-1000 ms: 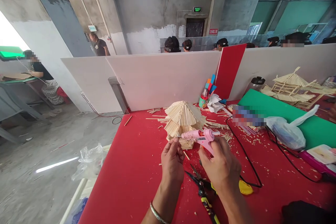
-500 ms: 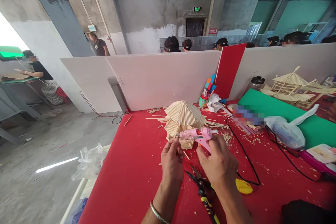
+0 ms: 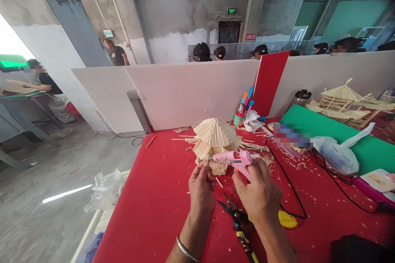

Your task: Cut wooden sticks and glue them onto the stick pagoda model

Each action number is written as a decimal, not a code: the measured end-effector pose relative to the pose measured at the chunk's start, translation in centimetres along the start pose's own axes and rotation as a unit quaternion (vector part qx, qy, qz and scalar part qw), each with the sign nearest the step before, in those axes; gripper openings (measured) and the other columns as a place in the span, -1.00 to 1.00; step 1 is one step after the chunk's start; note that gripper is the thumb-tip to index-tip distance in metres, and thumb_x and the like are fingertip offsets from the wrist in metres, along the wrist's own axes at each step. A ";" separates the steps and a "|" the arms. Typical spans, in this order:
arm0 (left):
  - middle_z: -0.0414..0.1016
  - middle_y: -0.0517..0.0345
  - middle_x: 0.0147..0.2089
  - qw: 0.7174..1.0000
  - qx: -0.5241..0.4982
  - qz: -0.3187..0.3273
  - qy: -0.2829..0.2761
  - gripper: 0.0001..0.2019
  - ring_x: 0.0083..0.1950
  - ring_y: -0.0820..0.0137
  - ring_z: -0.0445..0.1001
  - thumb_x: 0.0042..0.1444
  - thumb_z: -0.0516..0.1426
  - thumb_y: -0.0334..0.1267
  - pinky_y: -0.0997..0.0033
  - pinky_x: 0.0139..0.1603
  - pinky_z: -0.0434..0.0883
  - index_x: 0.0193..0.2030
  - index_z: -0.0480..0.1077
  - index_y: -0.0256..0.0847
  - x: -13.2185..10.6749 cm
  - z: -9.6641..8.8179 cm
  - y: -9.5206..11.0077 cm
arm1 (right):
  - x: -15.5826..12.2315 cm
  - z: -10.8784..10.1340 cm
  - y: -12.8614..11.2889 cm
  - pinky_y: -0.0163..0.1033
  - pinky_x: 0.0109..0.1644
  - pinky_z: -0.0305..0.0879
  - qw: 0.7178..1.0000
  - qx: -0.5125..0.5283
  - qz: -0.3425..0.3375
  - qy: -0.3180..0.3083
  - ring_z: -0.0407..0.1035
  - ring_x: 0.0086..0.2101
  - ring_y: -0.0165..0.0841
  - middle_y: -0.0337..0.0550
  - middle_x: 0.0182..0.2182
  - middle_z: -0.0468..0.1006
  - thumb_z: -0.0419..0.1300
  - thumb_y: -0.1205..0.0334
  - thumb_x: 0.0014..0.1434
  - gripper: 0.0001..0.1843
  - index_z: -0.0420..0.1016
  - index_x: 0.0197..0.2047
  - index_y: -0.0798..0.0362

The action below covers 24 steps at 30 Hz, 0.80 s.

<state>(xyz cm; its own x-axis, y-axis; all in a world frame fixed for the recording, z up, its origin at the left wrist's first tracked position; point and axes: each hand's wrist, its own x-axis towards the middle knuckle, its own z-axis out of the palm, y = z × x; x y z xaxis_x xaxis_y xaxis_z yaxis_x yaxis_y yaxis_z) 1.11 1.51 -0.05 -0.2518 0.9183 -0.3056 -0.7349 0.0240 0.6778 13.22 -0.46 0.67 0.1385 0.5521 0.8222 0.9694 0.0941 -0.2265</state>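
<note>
My right hand (image 3: 257, 191) grips a pink glue gun (image 3: 233, 158), its nozzle pointing left toward my left hand. The fingers of my left hand (image 3: 202, 187) are pinched together just under the nozzle, on something too small to make out. Right behind both hands stands a small pavilion model (image 3: 216, 137) built of thin wooden sticks, on the red table (image 3: 154, 209). The gun's black cord (image 3: 286, 181) trails off to the right.
Black and yellow cutters (image 3: 239, 226) lie below my hands, a yellow object (image 3: 286, 219) beside my right wrist. Loose sticks and chips litter the cloth. A cup of tools (image 3: 240, 115), a plastic bag (image 3: 335, 154), a green board (image 3: 367, 148) and another stick model (image 3: 344, 100) sit to the right. White partitions back the table.
The glue gun and both hands shifted only slightly; the left hand sank a little below the nozzle.
</note>
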 end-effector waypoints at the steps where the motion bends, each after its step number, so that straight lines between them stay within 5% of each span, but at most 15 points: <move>1: 0.27 0.37 -0.60 1.000 0.000 0.000 0.001 -0.58 -0.60 0.66 0.14 -0.35 0.46 -0.17 0.65 -0.63 0.09 -0.39 0.41 -0.29 0.0 0.0 0.0 | 0.0 0.0 0.0 -0.29 -0.47 0.11 1.000 0.001 0.000 0.000 0.37 -0.47 -0.41 -0.16 -0.28 0.52 0.13 0.21 0.19 -0.88 0.44 -0.23 0.04; 17: 0.24 0.37 -0.63 0.998 0.035 0.052 -0.001 -0.61 -0.62 0.65 0.11 -0.30 0.44 -0.11 0.64 -0.64 0.09 -0.39 0.46 -0.30 0.3 -0.4 -0.3 | -0.3 0.0 0.0 -0.29 -0.46 0.12 1.000 0.016 0.002 -0.001 0.37 -0.47 -0.41 -0.16 -0.27 0.53 0.14 0.19 0.20 -0.86 0.46 -0.21 0.05; 21: 0.30 0.33 -0.60 0.983 0.128 0.127 0.037 -0.63 -0.61 0.62 0.15 -0.17 0.39 -0.06 0.60 -0.60 0.17 -0.31 0.50 -0.29 0.5 -0.8 -0.6 | -0.3 -0.1 0.0 -0.30 -0.46 0.13 1.000 0.020 0.004 -0.007 0.39 -0.45 -0.41 -0.16 -0.27 0.53 0.14 0.20 0.20 -0.84 0.46 -0.16 0.04; 24: 0.44 0.22 -0.45 0.945 0.213 0.240 0.065 -0.69 -0.50 0.54 0.32 -0.10 0.35 -0.09 0.55 -0.48 0.32 -0.26 0.53 -0.24 0.7 -1.1 -0.6 | -0.3 -0.1 0.0 -0.30 -0.45 0.14 1.000 0.018 0.004 -0.008 0.39 -0.44 -0.40 -0.16 -0.26 0.53 0.14 0.20 0.20 -0.84 0.46 -0.16 0.04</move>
<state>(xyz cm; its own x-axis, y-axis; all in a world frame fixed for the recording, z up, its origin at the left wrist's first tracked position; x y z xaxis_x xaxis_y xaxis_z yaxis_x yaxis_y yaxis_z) 0.66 1.70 -1.37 -0.5878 0.8078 0.0453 -0.2032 -0.2016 0.9582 13.24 -0.73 0.50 0.1419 0.5658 0.8122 0.9604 0.1200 -0.2514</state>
